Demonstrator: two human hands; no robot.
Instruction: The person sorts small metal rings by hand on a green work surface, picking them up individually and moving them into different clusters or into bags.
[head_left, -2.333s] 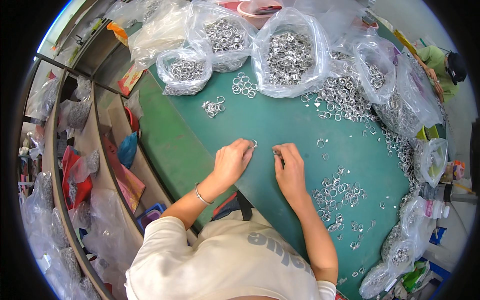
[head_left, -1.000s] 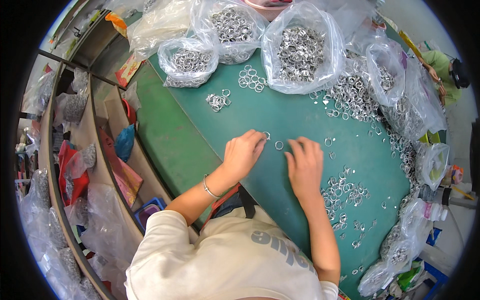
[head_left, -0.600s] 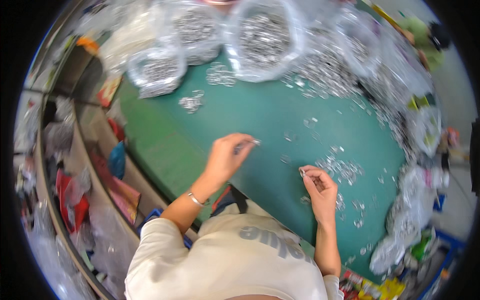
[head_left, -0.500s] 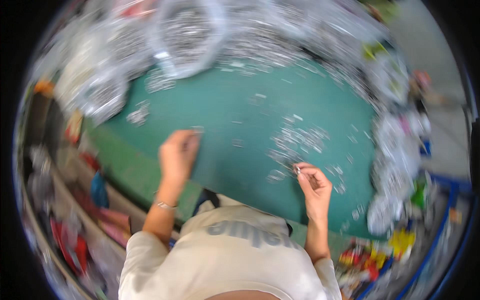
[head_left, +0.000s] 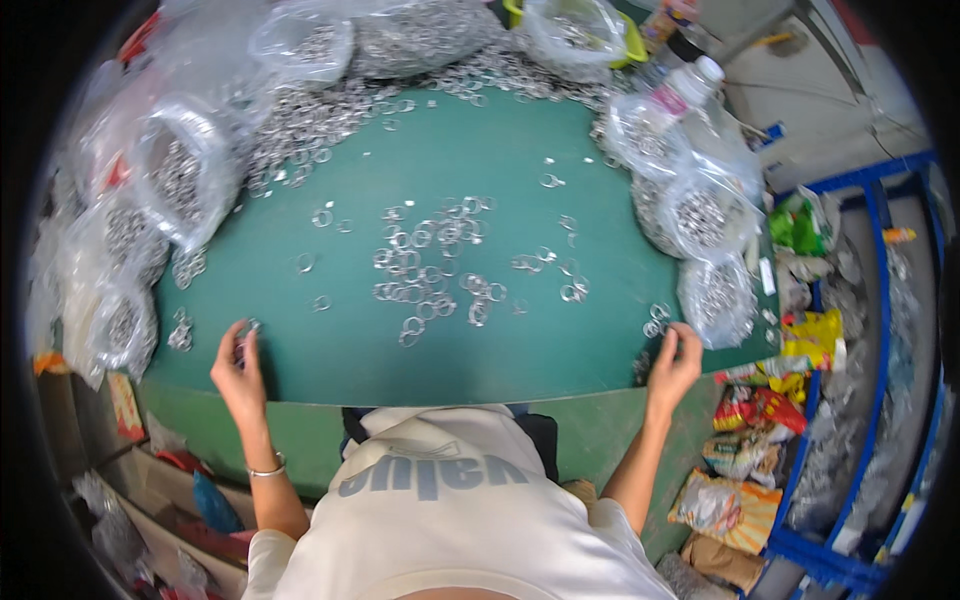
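Rings [head_left: 430,272] lie loose on the bench [head_left: 550,345]; prob. light, stiff, a bit slippery, not fragile, best pinched across the band. My L grip [head_left: 240,374] pinches one ring [head_left: 254,324]; R grip [head_left: 674,370] is by a small cluster [head_left: 656,318], can't tell if holding any.

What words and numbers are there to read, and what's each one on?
White shirt: big grey letters across the front, which I won't copy out.
Bottle with the pink label: any print is too small to read.
Yellow package and red package: too small and blurred to read.
Loose rings: too small to tell if anything is marked.
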